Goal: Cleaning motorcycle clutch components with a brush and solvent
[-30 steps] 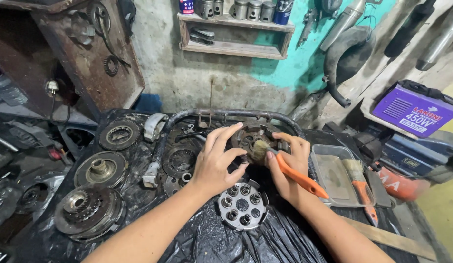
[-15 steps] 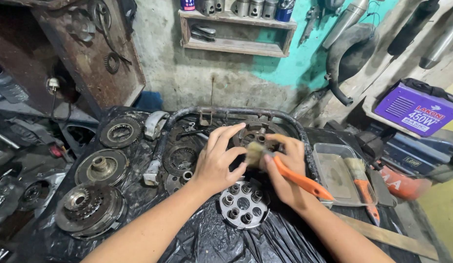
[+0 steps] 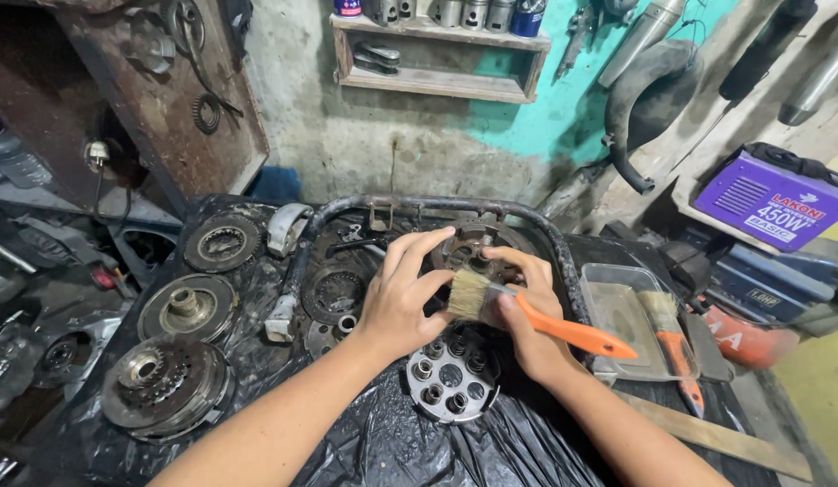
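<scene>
My left hand rests with spread fingers on a dirty round clutch part in the black metal tray. My right hand holds an orange-handled paintbrush; its pale bristles point left, between both hands and just below the part. A silver round plate with several sockets lies on black plastic sheet in front of my hands.
Three round clutch drums lie at the left. A clear plastic tub with a second orange brush stands at the right. A purple box and a wall shelf sit behind.
The brush in my right hand has swung up and left, so its bristles now show between both hands. My left hand stays on the round part.
</scene>
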